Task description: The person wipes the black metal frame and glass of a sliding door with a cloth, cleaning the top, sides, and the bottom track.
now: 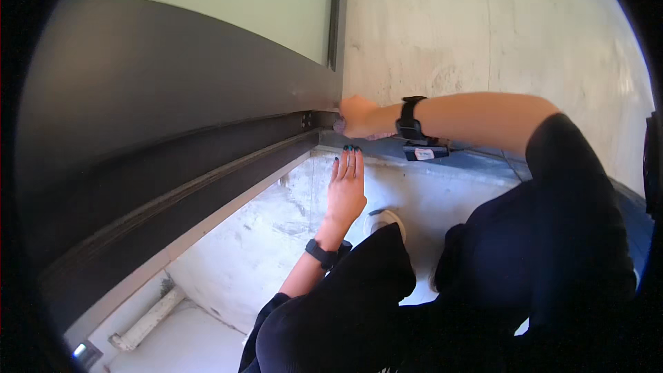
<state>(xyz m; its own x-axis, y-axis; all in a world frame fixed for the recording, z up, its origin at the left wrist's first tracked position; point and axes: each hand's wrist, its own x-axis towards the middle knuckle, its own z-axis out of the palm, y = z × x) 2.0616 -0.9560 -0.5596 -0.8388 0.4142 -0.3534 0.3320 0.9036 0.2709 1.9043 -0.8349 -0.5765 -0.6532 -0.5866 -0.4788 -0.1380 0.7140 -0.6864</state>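
My right hand (358, 117) is closed at the corner where a dark frame meets the pale wall. A small greyish-purple bit (339, 126) shows under its fingers; what it is I cannot make out. Just below, my left hand (347, 190) lies with its fingers stretched out and close together. Its fingertips reach the grey strip (383, 148) at the wall's foot, and nothing shows in it. The dark frame (173, 166), with a long groove, runs from this corner toward the lower left. Dark bands circle both wrists.
A pale wall (428, 27) rises behind my right arm. Beside the right wrist is a small black box (425, 152) with a light label. White smudged floor (262, 235) stretches below, with a whitish pipe (148, 318) at the lower left. My bent legs (331, 318) in black fill the near side.
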